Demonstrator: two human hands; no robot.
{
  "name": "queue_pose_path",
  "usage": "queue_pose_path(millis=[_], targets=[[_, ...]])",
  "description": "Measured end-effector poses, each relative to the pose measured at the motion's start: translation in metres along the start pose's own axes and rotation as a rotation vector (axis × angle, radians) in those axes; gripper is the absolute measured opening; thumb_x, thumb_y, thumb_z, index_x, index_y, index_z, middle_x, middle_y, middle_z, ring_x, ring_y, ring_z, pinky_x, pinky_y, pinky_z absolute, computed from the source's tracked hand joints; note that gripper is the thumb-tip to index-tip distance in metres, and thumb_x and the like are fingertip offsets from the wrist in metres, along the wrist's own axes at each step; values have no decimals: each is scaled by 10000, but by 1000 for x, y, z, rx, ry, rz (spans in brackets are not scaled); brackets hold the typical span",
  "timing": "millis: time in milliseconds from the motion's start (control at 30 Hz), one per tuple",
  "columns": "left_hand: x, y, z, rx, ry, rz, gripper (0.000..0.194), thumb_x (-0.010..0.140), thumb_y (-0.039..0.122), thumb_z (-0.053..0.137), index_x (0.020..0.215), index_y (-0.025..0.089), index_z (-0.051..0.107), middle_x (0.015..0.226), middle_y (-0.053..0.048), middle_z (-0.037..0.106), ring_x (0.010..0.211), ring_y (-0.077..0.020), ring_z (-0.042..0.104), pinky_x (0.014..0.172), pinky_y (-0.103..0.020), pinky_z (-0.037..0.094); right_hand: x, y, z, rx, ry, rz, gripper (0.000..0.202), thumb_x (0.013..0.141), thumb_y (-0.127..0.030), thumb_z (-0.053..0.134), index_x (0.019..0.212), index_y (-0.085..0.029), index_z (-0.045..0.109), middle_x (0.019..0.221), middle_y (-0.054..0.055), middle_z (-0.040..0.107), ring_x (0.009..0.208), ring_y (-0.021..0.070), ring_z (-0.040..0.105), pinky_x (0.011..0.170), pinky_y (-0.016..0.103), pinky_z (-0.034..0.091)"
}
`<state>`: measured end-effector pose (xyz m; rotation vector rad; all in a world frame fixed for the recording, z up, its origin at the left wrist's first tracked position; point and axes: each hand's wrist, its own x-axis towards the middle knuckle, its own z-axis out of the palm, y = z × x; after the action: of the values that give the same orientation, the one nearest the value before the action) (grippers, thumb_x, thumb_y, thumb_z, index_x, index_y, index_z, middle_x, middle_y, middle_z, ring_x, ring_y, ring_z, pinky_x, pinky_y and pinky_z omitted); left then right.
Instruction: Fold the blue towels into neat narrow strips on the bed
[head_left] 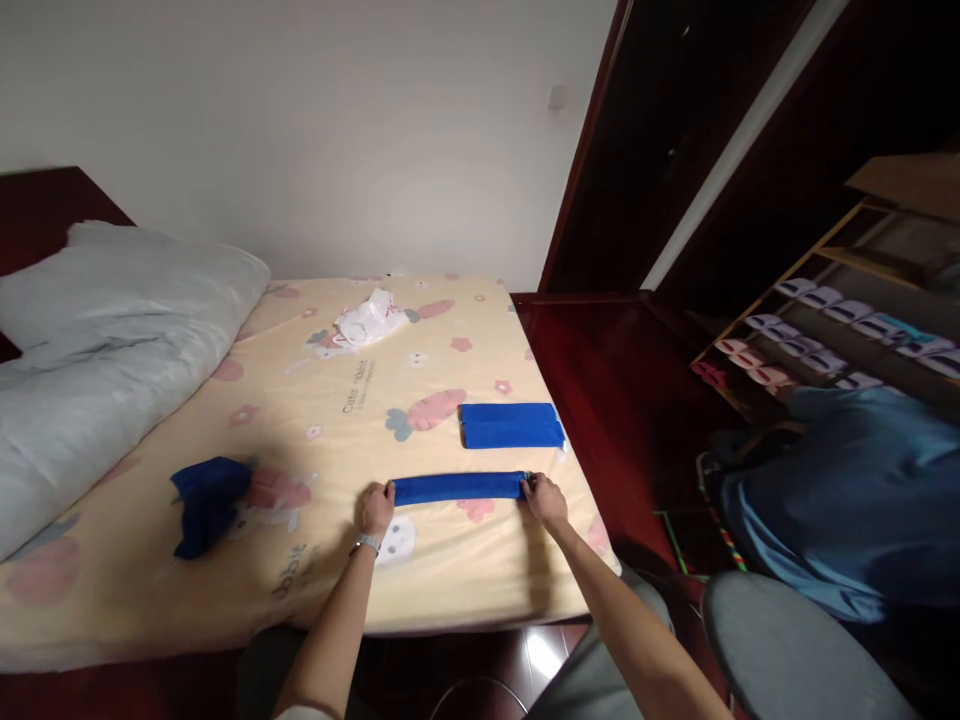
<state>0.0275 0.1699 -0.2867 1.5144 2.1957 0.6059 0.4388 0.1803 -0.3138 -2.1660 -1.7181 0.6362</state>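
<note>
A long narrow strip of folded blue cloth (457, 488) stretches between my two hands, low over or on the bed sheet. My left hand (377, 508) pinches its left end; a light-coloured band circles that wrist. At the right end, my right hand (545, 497) grips the cloth between thumb and fingers. Just beyond the strip lies a wider, flat folded blue cloth (510, 426), near the bed's right edge. To the left, a crumpled dark blue cloth (211, 505) rests on the sheet.
The patterned yellow sheet (315, 590) covers the bed. A white plastic bag (371, 320) lies toward the wall, and a grey-white quilt (112, 370) is heaped at left. On the right stand a grey stool (802, 650), a cloth-covered heap (840, 500) and a shoe rack (817, 240).
</note>
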Motion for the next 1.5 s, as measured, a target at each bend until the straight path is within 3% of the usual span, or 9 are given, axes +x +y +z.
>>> queue_pose_path(millis=[300,400,533,800,967,1067,1200,1333,1500], targets=[[10,-7,-3,-195,-209,-127,502,732,596,661,487,196,482,394,38,367,507,-168,541,486,-247,276,9,4,-5,224,-119,97,432,829,-563,565,925,-185,751,890,122,761,886,306,729,740,345,527],[14,-4,1,-347,-223,-148,450,732,591,672,597,179,551,473,29,492,532,-163,584,480,-234,368,11,0,-9,331,-135,86,444,834,-572,531,773,-175,720,741,104,734,759,284,721,660,325,522],[9,-3,2,-534,-163,-115,420,794,575,628,815,155,615,763,-55,694,725,-172,689,622,-256,535,-1,2,-16,499,-133,10,521,843,-639,490,893,-162,692,864,100,748,803,252,718,673,300,546],[-40,-30,-7,-500,35,-65,468,777,484,678,1113,170,590,1037,-124,715,1003,-290,700,803,-435,596,-44,18,-11,576,-66,-10,443,838,-516,589,1108,-167,626,946,125,740,888,302,713,802,422,576],[-87,0,5,-120,120,338,406,935,294,489,1321,212,586,1499,-124,508,1453,-307,378,1203,-529,305,-84,-38,7,305,246,-223,469,951,-305,435,1390,-161,514,1392,184,563,1324,339,490,1144,547,333],[-103,36,33,171,-18,726,543,956,203,393,1497,232,431,1590,-59,404,1498,-243,307,1255,-477,216,-107,-93,35,104,143,-589,577,982,-258,386,1555,-213,340,1546,101,433,1448,288,348,1204,506,249],[-102,44,64,313,-42,790,637,955,203,367,1581,186,250,1629,-70,315,1517,-232,261,1252,-463,222,-112,-125,78,-29,40,-693,671,989,-260,381,1613,-168,154,1606,98,324,1489,286,280,1214,516,217],[-90,4,58,335,-23,748,656,999,359,366,1598,193,156,1636,-91,285,1506,-238,288,1237,-467,254,-99,-90,81,-87,58,-750,654,1010,-314,406,1608,-190,171,1613,79,299,1495,261,273,1221,496,220],[-83,-34,34,348,15,681,698,1003,434,369,1603,176,121,1632,-107,291,1510,-253,278,1246,-469,228,-86,-22,41,-162,102,-687,643,1024,-317,386,1610,-184,156,1623,77,271,1507,249,239,1226,483,215]])
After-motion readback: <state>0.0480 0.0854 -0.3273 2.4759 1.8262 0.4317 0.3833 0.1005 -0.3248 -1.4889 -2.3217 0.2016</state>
